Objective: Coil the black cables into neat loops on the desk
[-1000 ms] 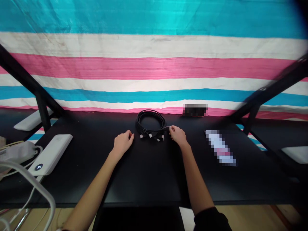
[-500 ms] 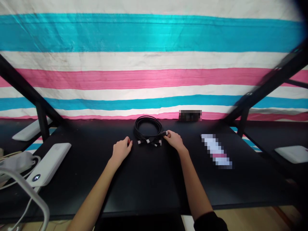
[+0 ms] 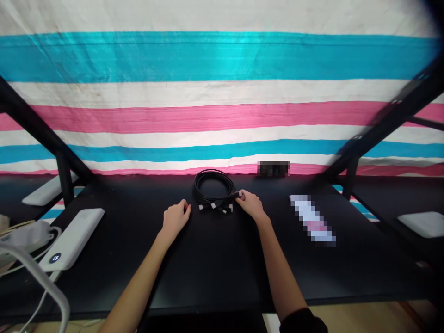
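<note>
A coiled black cable bundle (image 3: 196, 190) lies toward the back middle of the black table, with several silver-tipped plugs fanned out at its near side. My right hand (image 3: 251, 203) is closed at the coil's right edge, pinching a black cable plug (image 3: 237, 194) whose metal end points right. Left of the coil, my left hand (image 3: 175, 217) rests on the table with its fingers curled in. Nothing shows in it, and a small gap separates it from the nearest plug.
A white power bank (image 3: 74, 240) with a lit display lies at left, beside white cables and a charger block (image 3: 26, 238). To the right is a blurred-out phone (image 3: 312, 218). A pixelated dark object (image 3: 274, 169) stands at the back. Black metal braces (image 3: 360, 143) flank the table.
The view has tipped up slightly, so the table and things on it appear a little lower. Both hands and the coil keep their places on the table.
</note>
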`<state>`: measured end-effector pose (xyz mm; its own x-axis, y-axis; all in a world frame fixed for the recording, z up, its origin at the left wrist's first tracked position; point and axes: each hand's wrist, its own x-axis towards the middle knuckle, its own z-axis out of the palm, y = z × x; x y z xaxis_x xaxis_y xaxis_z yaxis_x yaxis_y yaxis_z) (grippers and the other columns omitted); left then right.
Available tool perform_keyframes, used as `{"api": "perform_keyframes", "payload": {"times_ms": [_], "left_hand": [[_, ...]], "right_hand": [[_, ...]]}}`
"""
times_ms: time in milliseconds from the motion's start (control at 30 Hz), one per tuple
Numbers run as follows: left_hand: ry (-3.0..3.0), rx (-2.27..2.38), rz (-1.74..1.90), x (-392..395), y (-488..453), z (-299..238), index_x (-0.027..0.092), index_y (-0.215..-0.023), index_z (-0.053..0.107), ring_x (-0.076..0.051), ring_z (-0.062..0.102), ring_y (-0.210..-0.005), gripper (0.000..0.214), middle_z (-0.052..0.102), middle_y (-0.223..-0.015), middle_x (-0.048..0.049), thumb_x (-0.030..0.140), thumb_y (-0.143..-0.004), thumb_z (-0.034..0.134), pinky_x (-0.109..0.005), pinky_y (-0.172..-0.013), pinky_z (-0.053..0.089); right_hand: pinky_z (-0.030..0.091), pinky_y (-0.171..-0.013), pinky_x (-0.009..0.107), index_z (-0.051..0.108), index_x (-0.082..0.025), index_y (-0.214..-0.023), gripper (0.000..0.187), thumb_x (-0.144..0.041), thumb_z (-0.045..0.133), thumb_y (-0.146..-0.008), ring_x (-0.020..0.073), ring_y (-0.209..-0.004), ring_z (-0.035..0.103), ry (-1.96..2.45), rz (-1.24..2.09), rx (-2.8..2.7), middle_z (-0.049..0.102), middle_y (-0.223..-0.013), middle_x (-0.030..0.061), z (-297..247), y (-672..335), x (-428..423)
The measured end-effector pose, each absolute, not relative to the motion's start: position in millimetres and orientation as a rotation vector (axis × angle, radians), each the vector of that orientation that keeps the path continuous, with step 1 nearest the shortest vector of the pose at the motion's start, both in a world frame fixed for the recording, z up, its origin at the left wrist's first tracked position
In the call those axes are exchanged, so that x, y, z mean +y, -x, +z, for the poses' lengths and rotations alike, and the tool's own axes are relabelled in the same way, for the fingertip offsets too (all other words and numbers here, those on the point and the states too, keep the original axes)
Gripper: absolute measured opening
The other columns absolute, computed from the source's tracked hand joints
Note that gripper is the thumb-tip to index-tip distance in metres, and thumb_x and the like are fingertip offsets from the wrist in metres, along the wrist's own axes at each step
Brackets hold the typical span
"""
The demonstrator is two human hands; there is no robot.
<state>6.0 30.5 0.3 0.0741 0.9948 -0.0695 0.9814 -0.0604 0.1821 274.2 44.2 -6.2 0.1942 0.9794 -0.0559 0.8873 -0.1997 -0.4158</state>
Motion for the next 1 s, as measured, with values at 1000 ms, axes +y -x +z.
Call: {"api": "perform_keyframes", "payload": {"times_ms": [1000], "left_hand": [[-2.176,2.003,0.063,28.5,-7.4,2.6,0.021,-0.092,0.056,-0.025,0.064,-0.079,0.031,0.067,-0.08,-0.0088,0.043,-0.09,0.033,-0.031,-0.065,0.042]], "right_hand": [[0.028,-0.054,0.023,0.059,-0.025,-0.086,0.013,-0.035,0.052,-0.081,0.0175,-0.071,0.057,2.217,0.435,-1.827,0.064,-0.078,0.0014,-7.1,-274.1,45.3]]}}
